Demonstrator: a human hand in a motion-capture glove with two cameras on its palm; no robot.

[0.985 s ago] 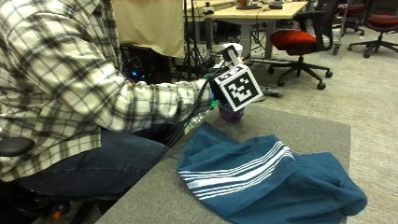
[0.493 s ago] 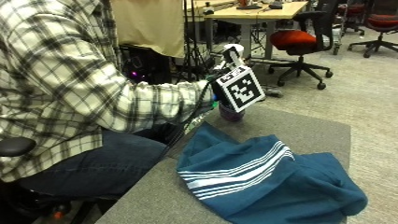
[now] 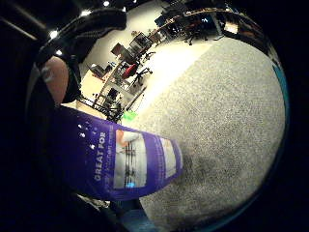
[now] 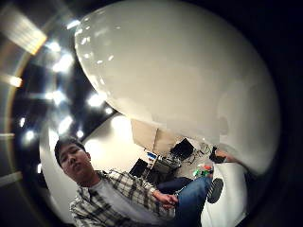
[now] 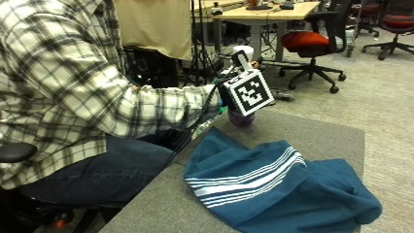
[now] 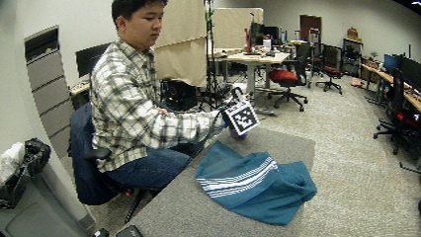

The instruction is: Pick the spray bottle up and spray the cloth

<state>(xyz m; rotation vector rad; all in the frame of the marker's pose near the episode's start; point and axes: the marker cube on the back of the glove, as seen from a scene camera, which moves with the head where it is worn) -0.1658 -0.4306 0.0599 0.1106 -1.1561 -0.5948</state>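
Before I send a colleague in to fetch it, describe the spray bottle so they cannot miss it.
Start at the grey table with the crumpled blue striped cloth on it. Just beyond the cloth, at the far corner near the seated person, stands the spray bottle, with the gloved right hand at it. It is the only bottle there: purple body, printed label, white top.

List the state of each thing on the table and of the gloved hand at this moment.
spray bottle: upright, its base on the table, gripped by the hand.
cloth: rumpled in a heap on the table, apart from the bottle, untouched.
right hand: at the bottle, mostly hidden behind its marker.
table: bears both.
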